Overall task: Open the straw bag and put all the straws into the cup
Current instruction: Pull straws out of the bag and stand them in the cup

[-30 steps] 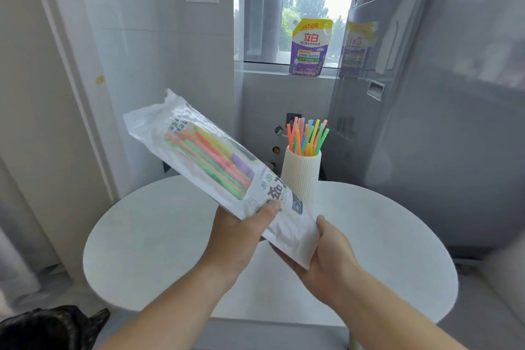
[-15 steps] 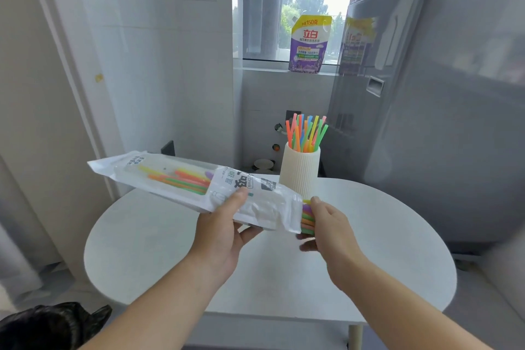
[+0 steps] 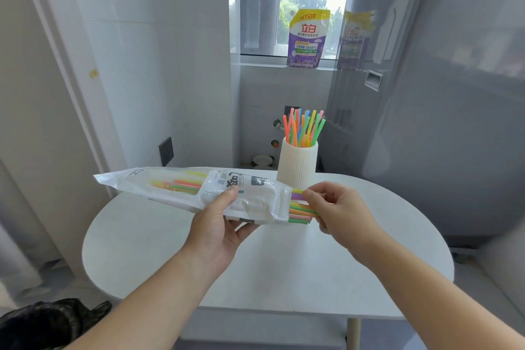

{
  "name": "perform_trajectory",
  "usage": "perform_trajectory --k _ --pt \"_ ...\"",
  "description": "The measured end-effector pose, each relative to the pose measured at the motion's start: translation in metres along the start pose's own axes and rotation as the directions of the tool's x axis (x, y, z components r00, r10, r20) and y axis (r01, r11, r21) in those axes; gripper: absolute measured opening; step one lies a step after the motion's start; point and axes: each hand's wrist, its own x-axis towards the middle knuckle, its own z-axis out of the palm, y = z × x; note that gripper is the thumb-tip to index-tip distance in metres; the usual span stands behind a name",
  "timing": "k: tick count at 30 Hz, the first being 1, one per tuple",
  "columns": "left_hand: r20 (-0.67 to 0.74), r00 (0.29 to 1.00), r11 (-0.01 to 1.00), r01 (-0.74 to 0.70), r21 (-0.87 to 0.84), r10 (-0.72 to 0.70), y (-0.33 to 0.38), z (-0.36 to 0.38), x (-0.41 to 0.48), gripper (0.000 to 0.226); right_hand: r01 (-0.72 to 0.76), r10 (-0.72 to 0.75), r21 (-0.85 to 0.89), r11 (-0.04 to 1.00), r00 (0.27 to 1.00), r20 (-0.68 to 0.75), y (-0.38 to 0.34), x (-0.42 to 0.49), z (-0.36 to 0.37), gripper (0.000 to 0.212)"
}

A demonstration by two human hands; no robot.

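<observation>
Above table (image 3: 255,264), hands (image 3: 216,224) (image 3: 341,213) grip bag (image 3: 199,193), straws (image 3: 301,212).

Domestic utility or laundry corner of a home. Right half of frame filled by a grey top-loading washing machine (image 3: 443,122) with a recessed handle. On the window sill (image 3: 261,60) at upper centre stands a purple-and-yellow detergent refill pouch (image 3: 308,38); trees outside the glass. White tiled walls, a dark wall socket (image 3: 166,151) at centre left, a small round white table (image 3: 267,270) in the foreground, a black bag (image 3: 48,321) on the floor at lower left.
</observation>
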Motion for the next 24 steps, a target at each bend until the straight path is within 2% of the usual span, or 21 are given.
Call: perform_trajectory --k 5,9,16,24 --pt "0.001 1.0 0.999 -0.01 -0.033 0.01 0.002 -0.003 0.002 0.026 -0.022 0.023 0.103 0.994 1.0 -0.008 -0.003 -0.001 -0.009 0.02" --pt "0.026 1.0 1.0 -0.003 -0.016 0.003 -0.001 0.0 0.001 0.025 -0.058 0.056 0.069 0.996 0.998 0.041 -0.002 -0.002 -0.004 0.019" --pt "0.019 1.0 0.999 -0.017 -0.041 0.018 0.003 -0.001 0.001 0.033 -0.035 0.039 0.083 0.996 0.998 -0.049 -0.002 0.001 -0.011 0.016" --pt "0.002 1.0 0.995 -0.001 -0.095 0.001 0.004 -0.001 0.0 0.03 -0.098 0.122 0.332 0.938 0.991 -0.052 -0.003 -0.001 -0.016 0.022"
